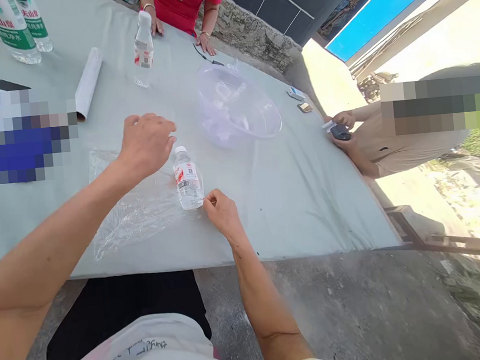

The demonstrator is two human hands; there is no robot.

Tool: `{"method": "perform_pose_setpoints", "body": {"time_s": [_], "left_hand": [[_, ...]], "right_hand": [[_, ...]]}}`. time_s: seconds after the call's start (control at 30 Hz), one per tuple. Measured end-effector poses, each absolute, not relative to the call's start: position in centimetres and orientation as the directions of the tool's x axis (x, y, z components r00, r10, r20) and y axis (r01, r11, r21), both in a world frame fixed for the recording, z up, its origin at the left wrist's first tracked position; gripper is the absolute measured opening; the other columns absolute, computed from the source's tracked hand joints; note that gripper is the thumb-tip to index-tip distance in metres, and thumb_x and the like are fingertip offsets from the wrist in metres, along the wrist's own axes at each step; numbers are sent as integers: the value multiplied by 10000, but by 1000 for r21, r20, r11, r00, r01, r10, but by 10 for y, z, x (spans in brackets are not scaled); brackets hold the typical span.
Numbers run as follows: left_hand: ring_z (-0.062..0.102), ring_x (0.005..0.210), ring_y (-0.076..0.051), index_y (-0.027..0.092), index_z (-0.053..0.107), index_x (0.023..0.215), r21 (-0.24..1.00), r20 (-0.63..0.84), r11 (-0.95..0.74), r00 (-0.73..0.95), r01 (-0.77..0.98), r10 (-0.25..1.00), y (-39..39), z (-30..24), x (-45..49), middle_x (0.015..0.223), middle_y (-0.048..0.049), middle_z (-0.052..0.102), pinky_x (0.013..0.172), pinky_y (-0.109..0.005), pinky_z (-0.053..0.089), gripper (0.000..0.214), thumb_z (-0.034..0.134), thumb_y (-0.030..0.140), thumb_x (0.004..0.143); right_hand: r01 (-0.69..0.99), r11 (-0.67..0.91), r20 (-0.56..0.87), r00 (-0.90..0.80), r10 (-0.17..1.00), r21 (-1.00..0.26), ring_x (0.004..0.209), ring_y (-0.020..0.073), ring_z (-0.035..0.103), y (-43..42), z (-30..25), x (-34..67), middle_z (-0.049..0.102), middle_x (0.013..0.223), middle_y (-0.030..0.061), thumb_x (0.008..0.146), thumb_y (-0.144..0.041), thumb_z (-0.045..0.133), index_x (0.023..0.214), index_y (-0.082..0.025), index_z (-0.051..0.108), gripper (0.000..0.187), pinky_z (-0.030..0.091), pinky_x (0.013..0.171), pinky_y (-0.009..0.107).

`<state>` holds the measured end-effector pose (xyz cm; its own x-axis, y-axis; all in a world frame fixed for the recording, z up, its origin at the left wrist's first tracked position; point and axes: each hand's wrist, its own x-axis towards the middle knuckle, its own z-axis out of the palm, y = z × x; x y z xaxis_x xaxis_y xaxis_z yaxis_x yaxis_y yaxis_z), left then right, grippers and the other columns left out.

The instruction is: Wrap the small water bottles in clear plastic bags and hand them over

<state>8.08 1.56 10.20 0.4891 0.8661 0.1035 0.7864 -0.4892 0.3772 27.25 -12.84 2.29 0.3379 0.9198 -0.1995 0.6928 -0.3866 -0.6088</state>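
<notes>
A small clear water bottle (189, 193) with a white cap and a red and white label stands in front of me, at the right side of a flat, crinkled clear plastic bag (135, 206). My left hand (149, 142) hovers just left of the bottle's cap, fingers loosely bent with a gap at the tips, and nothing shows in it. Beside the bottle's base, my right hand (223, 214) is closed in a pinch. Whatever lies between its thumb and finger is too small to make out.
A clear plastic basin (259, 111) holds transparent items. Another bottle (144, 56), a white roll (89, 84) and large bottles (12, 34) stand or lie farther off. One person's hands (206, 41) rest on the far edge; another person (424, 124) holds a dark object at right.
</notes>
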Motion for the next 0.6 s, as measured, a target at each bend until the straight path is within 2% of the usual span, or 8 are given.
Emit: {"method": "perform_pose_setpoints", "body": {"time_s": [0.07,0.13,0.2,0.3,0.37,0.43,0.5,0.6], "left_hand": [[465,1369,-292,251,546,1399,346,2,-498,530,795,848,48,98,113,1393,-60,611,1146,-474,259,489,295,360,993],[476,1355,-305,222,515,1435,321,-138,-471,533,822,835,76,89,141,1414,-98,598,1113,-468,307,502,399,332,960],[497,1329,-323,209,563,1396,306,-203,-459,528,834,824,96,79,163,1397,-130,610,1079,-463,349,507,510,327,905],[529,1277,-356,177,660,1270,275,-248,-446,511,852,823,112,66,183,1311,-180,650,1051,-474,368,480,660,307,808],[552,1234,-365,170,709,1167,261,-267,-445,508,856,819,117,61,191,1235,-189,678,1051,-493,356,428,722,294,757],[576,1188,-359,174,737,1066,262,-277,-457,520,850,808,120,59,195,1163,-178,701,1056,-516,339,349,742,284,735],[588,1162,-349,177,742,1001,275,-268,-473,539,837,799,121,60,196,1125,-164,711,1060,-531,330,273,721,261,742],[594,1156,-328,182,723,979,319,-211,-485,560,814,801,120,62,189,1137,-142,710,1044,-497,360,230,667,190,756]], "right_hand": [[653,-392,-196,355,914,-648,691,188,572,-129,21,271,653,772,1,884,-402,449,794,-254,471,175,380,648,314],[591,-405,-216,365,906,-698,672,179,579,-130,19,270,675,797,-3,878,-391,456,822,-254,472,149,404,670,321],[495,-424,-264,362,894,-758,675,174,595,-132,18,270,687,803,-13,858,-372,489,920,-253,497,135,435,695,326],[385,-449,-328,340,881,-806,734,187,618,-138,19,274,668,783,-21,817,-388,576,1132,-238,521,353,463,714,328],[376,-453,-344,324,881,-808,761,192,611,-141,20,276,638,783,-21,798,-426,621,1180,-231,544,435,459,714,325],[393,-457,-355,306,883,-798,757,188,595,-144,21,278,613,780,-21,794,-447,631,1118,-235,599,389,442,702,318],[404,-458,-356,304,883,-792,731,177,580,-145,21,279,598,757,-21,799,-438,622,977,-235,643,271,420,683,307],[366,-456,-341,337,878,-812,687,156,566,-147,20,278,583,714,-28,810,-402,602,815,-226,622,177,403,664,292]]}}
